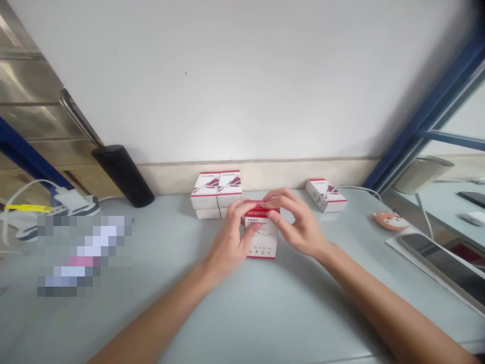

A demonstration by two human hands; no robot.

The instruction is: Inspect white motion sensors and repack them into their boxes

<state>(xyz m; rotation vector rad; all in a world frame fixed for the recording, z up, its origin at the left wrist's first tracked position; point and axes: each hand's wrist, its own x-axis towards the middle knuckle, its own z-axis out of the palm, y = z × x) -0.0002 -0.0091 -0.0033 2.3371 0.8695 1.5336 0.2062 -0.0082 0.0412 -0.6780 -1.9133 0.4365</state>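
A small white and red cardboard box (262,241) with "DETECTOR" printed on its red band stands upright on the table in front of me. My left hand (237,230) grips its left side, thumb on the front face and fingers at the top edge. My right hand (297,220) holds the upper right corner, with its fingers over the red top and its thumb near the front. Whether the top flap is fully closed is hidden by my fingers. Just behind, matching white and red boxes (205,184) sit stacked in two columns.
Another such box (328,196) lies at the back right. A black cylinder (123,174) leans at the back left near power strips (71,202) with cables. On the right are an orange animal-faced object (390,221) and a dark phone-like slab (443,265). A white wall (242,91) rises behind the table.
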